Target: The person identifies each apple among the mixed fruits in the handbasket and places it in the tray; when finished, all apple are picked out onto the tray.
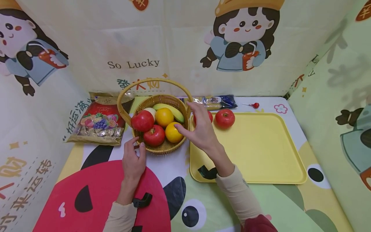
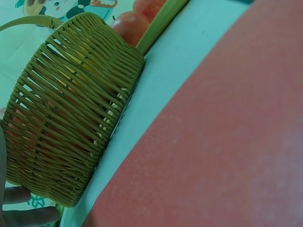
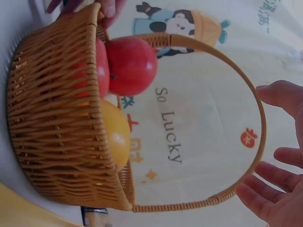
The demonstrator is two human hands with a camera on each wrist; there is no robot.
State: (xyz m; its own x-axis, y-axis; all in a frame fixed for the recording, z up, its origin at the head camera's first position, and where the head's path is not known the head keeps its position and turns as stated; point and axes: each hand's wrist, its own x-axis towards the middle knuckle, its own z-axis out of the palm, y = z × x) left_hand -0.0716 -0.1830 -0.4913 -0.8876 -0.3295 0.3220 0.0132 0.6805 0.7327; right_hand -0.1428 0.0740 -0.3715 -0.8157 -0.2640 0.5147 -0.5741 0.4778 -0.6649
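A wicker basket point(image 1: 162, 150) with an arched handle point(image 1: 156, 79) holds two red apples point(image 1: 154, 135), two orange-yellow round fruits point(image 1: 164, 117), a banana point(image 1: 171, 110) and a partly hidden whitish round item point(image 1: 151, 111). My left hand point(image 1: 134, 162) is at the basket's front left side, its fingers beside the rim and not curled round anything I can see. Spread fingers mark my right hand point(image 1: 200, 129), raised over the basket's right side. In the right wrist view, that hand point(image 3: 281, 175) is close to the handle; whether it touches is unclear.
A yellow tray point(image 1: 255, 148) lies right of the basket, with two red apples point(image 1: 225, 119) at its far left corner. A candy bag point(image 1: 101, 119) leans at the left. Behind stand a long dark-ended packet point(image 1: 226, 101) and a small red-headed item point(image 1: 256, 105).
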